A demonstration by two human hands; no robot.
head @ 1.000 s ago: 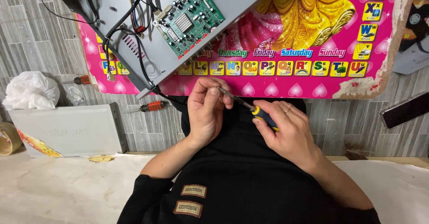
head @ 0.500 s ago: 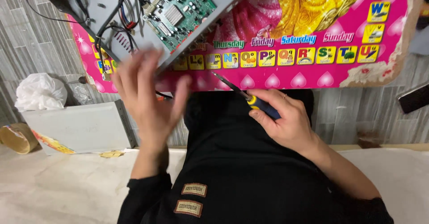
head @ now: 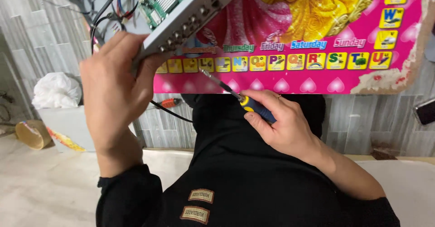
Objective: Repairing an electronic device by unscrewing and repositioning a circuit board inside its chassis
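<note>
**Screwdriver ready, metal box in hand**

Head view: your left hand (head: pixel 115 91) is clenched on the near edge of the grey metal box (head: pixel 190 21), thumb under and fingers over the rim, tilting it up off the pink mat (head: pixel 294 73). The box lies open at the mat's upper left corner, with a green circuit board (head: pixel 161 0) and a tangle of wires (head: pixel 104 9) showing inside. Your right hand (head: pixel 283 125) grips the blue and yellow handle of a screwdriver (head: pixel 235 95); its tip points up and left toward the box's lower edge and stops just short of it, not touching.

As for progress, I judge that the cover is already off, since the board is bare. Whether any screws remain on the board or the rim is too small to tell. The screwdriver is not seated in anything at the moment.

Left of the mat on the floor sit a white carton (head: pixel 68 127), with a crumpled white bag (head: pixel 56 89) on top. A second, orange-handled screwdriver (head: pixel 170 103) lies just below the mat's lower edge.
</note>
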